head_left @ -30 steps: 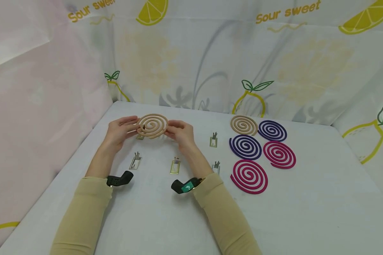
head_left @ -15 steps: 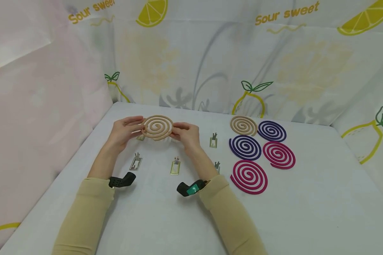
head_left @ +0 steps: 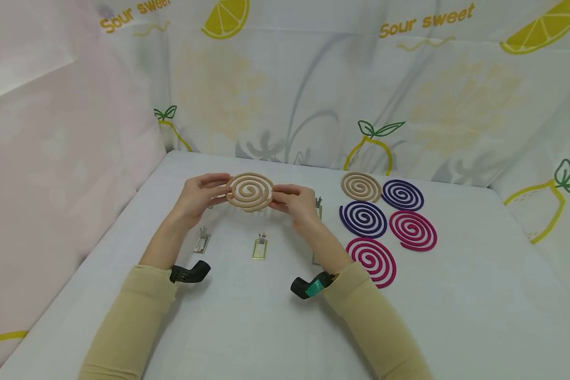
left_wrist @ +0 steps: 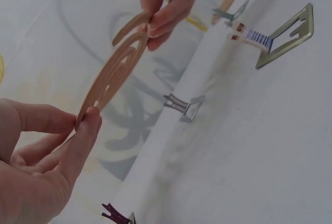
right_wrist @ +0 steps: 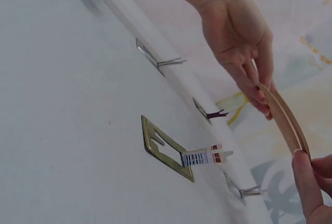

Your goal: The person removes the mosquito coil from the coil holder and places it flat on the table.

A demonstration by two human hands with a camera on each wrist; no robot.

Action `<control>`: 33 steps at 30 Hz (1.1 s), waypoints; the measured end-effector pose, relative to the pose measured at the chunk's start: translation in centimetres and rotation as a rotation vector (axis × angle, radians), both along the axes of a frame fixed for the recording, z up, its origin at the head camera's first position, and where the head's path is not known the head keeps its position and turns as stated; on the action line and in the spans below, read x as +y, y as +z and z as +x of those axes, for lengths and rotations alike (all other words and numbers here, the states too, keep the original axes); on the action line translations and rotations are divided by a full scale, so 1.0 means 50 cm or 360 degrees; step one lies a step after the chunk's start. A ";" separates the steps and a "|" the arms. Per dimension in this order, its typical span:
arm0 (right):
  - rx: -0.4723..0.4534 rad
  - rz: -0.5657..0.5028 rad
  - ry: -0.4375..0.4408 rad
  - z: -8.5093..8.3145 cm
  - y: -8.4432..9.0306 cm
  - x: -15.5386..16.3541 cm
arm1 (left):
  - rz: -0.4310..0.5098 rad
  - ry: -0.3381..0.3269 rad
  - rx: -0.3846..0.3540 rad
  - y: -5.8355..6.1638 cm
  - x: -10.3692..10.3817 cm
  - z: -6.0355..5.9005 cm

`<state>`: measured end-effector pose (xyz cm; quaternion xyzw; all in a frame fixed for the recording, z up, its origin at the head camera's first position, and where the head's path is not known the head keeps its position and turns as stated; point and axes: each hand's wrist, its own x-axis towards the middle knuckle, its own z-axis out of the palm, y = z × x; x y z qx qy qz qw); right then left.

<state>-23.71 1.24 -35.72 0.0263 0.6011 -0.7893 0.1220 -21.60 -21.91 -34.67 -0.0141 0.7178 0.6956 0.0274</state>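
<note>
Tan spiral mosquito coil point(head_left: 250, 192) is being carried above the white counter point(head_left: 247, 316), each hand's grip pinching one rim, left hand point(head_left: 197, 199) and right hand point(head_left: 298, 203); next, I judge, seating its centre on a brass-coloured metal stand point(head_left: 260, 247).

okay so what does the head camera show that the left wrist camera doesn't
Only the head view shows the five coils lying flat on the table: one tan coil, two purple coils and two pink coils, plus both sleeves. Only the left wrist view shows the held coil's thin edge and the barcode label on a metal stand. Both show the left hand and right hand pinching the tan spiral coil by opposite rims above the table.
</note>
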 end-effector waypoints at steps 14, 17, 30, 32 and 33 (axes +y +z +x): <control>0.0071 0.0061 0.0015 0.028 0.009 0.073 | 0.0044 -0.0103 0.0064 -0.004 0.056 0.009; 0.0085 0.0076 0.0016 0.035 0.010 0.090 | 0.0056 -0.0129 0.0057 -0.002 0.069 0.014; 0.0108 0.0147 0.0041 0.071 0.004 0.160 | 0.0074 -0.0248 0.0058 -0.009 0.120 0.032; 0.0109 0.0149 0.0034 0.077 0.006 0.170 | 0.0083 -0.0258 0.0051 -0.010 0.130 0.035; 0.0113 0.0152 0.0033 0.080 0.006 0.175 | 0.0084 -0.0264 0.0049 -0.010 0.134 0.037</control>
